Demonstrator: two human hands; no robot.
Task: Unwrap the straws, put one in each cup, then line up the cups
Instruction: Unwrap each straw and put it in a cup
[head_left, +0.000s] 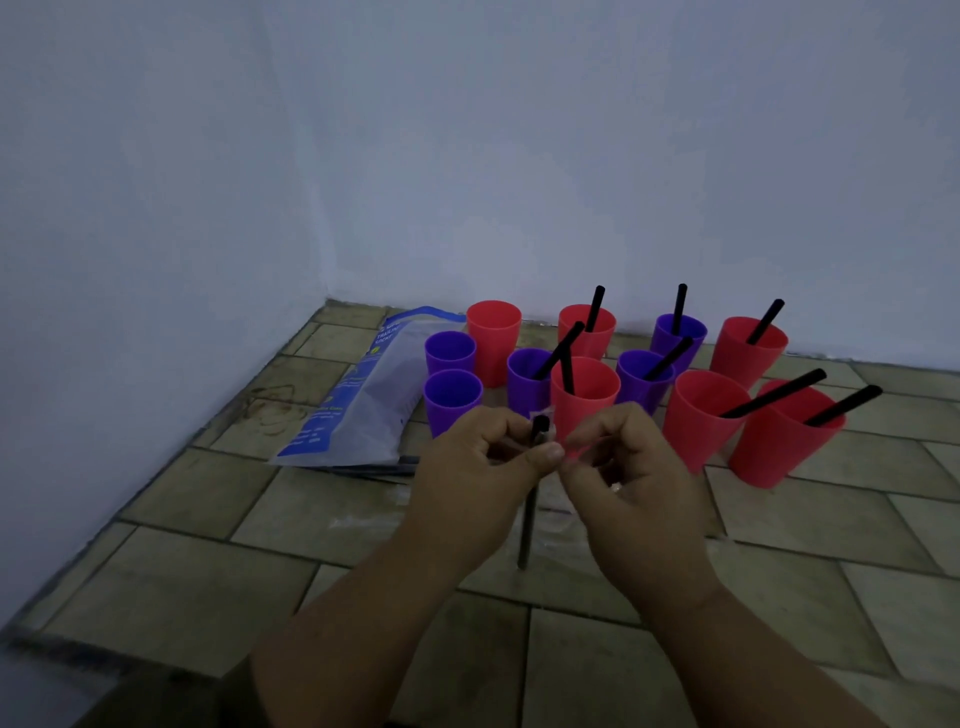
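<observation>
The left hand (483, 457) has its fingers clamped on the thin black plastic straw (529, 519) near its top. Just beside them, the right hand (623, 467) pinches the clear film wrapper (571, 446). Peeling steadily downward while gripping firmly seems best.

One head-worn wide-angle view looks forward and down across the tiled floor (208, 571), near the cups (587, 405) at 12 o'clock, wall corner (327, 299) at 11 o'clock.

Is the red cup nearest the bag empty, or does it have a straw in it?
No straw: nothing sticks up above the rim of the red cup.
</observation>
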